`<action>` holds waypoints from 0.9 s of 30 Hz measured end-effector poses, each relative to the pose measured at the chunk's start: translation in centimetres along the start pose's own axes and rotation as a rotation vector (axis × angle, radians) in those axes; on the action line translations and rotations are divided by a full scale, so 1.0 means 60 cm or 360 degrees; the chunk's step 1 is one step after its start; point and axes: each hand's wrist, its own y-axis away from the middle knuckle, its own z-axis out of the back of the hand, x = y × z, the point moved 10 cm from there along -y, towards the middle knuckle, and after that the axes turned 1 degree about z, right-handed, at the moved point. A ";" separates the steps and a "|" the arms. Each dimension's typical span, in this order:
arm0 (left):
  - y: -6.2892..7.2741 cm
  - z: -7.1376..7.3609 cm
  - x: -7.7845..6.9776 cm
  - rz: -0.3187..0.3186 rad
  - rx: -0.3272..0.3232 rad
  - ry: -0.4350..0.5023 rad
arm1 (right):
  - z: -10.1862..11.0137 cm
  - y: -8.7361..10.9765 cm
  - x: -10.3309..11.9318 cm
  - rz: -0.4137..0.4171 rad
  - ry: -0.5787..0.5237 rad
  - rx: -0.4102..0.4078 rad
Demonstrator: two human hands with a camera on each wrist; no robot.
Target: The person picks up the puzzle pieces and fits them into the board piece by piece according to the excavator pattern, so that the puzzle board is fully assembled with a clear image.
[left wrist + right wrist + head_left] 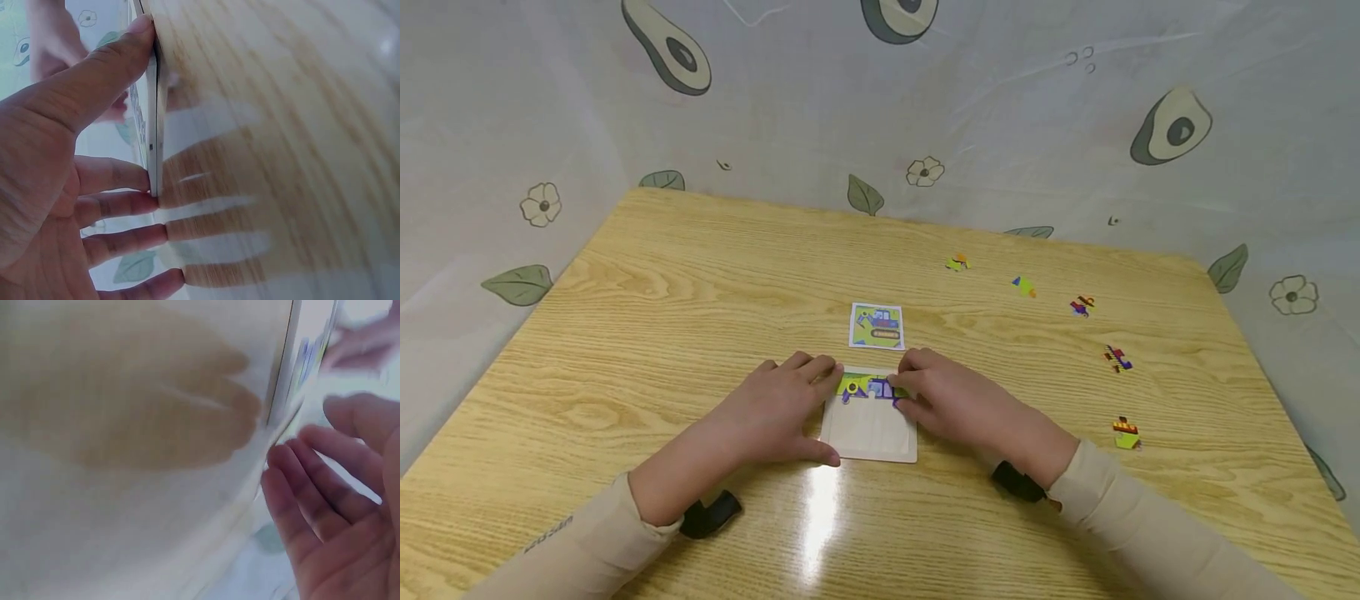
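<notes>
A shallow square puzzle tray (868, 433) lies in front of me, with a row of colourful jigsaw pieces (852, 387) along its far side. My left hand (778, 408) spreads along the tray's left side. Its thumb touches the near edge, and its straight fingers reach the far left corner and the tabletop, as the left wrist view shows. My right hand (951, 396) is over the far right corner, thumb and index finger around a green and purple puzzle piece (901, 392), which they partly hide. In the right wrist view its other fingers (284, 500) are slightly bent beside the tray.
A square picture card (877, 327) showing a digger lies just beyond the tray. Several loose puzzle pieces (1117, 358) are scattered in an arc to the right and far right on the wooden table (700, 267). A patterned cloth (790, 100) hangs behind the table.
</notes>
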 end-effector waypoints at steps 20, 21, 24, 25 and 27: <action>0.001 0.000 0.001 -0.0001 0.0007 0.0047 | 0.094 -0.076 -0.259 -0.0448 0.0031 -0.0143; 0.001 0.000 0.001 0.0001 0.0008 0.0044 | 0.091 -0.076 -0.262 -0.0464 0.0048 -0.0106; 0.001 -0.001 0.001 0.0007 0.0012 0.0039 | 0.083 -0.075 -0.266 -0.0511 0.0091 -0.0028; 0.002 -0.001 0.002 0.0010 0.0013 0.0037 | 0.082 -0.074 -0.264 -0.0514 0.0108 -0.0015; 0.003 -0.002 0.003 0.0015 0.0013 0.0030 | 0.080 -0.072 -0.258 -0.0498 0.0147 -0.0004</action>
